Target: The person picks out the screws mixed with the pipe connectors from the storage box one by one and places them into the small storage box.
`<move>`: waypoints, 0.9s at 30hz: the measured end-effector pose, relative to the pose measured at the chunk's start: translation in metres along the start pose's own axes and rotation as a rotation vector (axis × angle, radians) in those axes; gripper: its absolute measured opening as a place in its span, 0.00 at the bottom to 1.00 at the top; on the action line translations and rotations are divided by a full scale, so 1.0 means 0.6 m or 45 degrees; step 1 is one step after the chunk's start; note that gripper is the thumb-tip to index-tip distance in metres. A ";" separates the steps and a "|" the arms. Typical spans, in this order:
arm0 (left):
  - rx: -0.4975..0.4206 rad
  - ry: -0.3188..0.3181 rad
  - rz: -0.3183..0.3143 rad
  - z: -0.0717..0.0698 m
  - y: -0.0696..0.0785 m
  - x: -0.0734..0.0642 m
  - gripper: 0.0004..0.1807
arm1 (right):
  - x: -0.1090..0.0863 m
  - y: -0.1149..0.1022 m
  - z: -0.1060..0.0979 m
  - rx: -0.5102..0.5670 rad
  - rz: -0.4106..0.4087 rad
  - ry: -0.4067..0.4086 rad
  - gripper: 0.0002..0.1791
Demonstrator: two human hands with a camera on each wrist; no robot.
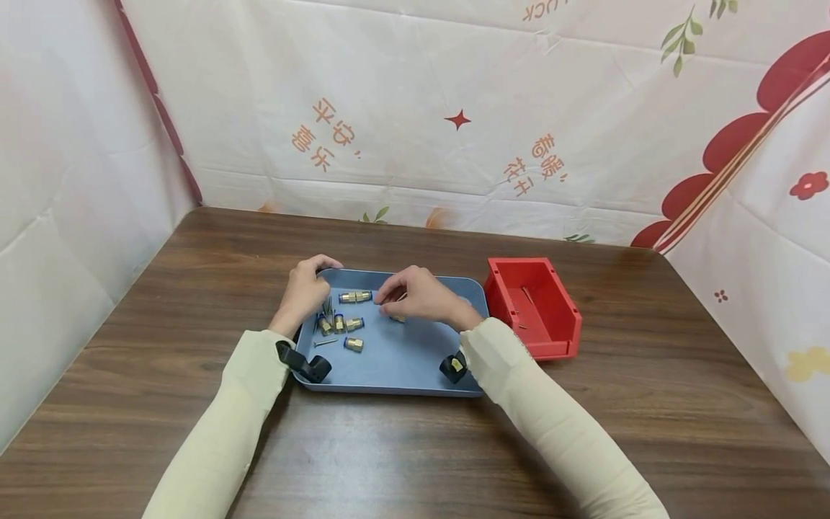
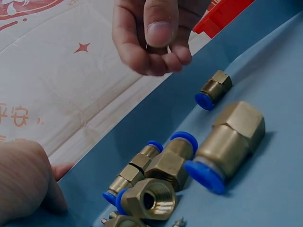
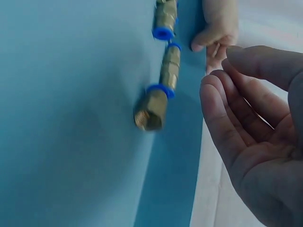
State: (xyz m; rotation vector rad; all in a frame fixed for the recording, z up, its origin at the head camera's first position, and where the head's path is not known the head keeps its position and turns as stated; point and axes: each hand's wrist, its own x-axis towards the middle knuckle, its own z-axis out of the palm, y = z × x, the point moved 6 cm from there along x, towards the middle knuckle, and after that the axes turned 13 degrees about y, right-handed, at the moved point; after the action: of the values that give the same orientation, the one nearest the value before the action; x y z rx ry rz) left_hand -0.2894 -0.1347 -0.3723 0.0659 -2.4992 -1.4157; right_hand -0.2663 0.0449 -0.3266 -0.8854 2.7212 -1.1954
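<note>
A blue tray (image 1: pixel 389 367) lies on the table. My left hand (image 1: pixel 310 287) grips its far left corner, thumb inside the wall and fingers outside. Over the tray's middle hovers my right hand (image 1: pixel 418 294), its fingers loosely bent and thumb apart; in the right wrist view I see nothing between the fingertips (image 3: pixel 213 101). Several brass push-in fittings with blue collars lie in the tray's left part, one loose fitting (image 1: pixel 353 344) nearest the front. Below the right hand is another fitting (image 2: pixel 215 89). Silver screws (image 1: pixel 327 308) lie near the left hand, one screw (image 1: pixel 326 342) apart.
A red bin (image 1: pixel 570 317) stands just right of the tray, with a few thin screws (image 1: pixel 527 293) inside. The brown wooden table (image 1: pixel 648 382) extends around both. Behind it hangs a printed white cloth (image 1: pixel 402 130).
</note>
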 end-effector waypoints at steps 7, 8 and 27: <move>0.009 0.005 0.001 0.001 0.001 0.001 0.24 | 0.001 -0.011 0.042 0.008 -0.021 -0.123 0.07; 0.010 0.005 0.001 0.001 0.001 0.001 0.24 | 0.001 -0.011 0.046 0.008 -0.017 -0.140 0.06; 0.002 -0.005 0.034 -0.002 0.002 0.003 0.23 | 0.019 -0.023 0.092 -0.032 -0.029 -0.181 0.09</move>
State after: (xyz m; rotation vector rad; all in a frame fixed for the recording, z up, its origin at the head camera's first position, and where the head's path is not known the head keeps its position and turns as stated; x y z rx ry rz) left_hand -0.2905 -0.1354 -0.3701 0.0295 -2.4947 -1.4047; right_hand -0.2550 -0.0051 -0.3539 -0.9675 2.6260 -1.0596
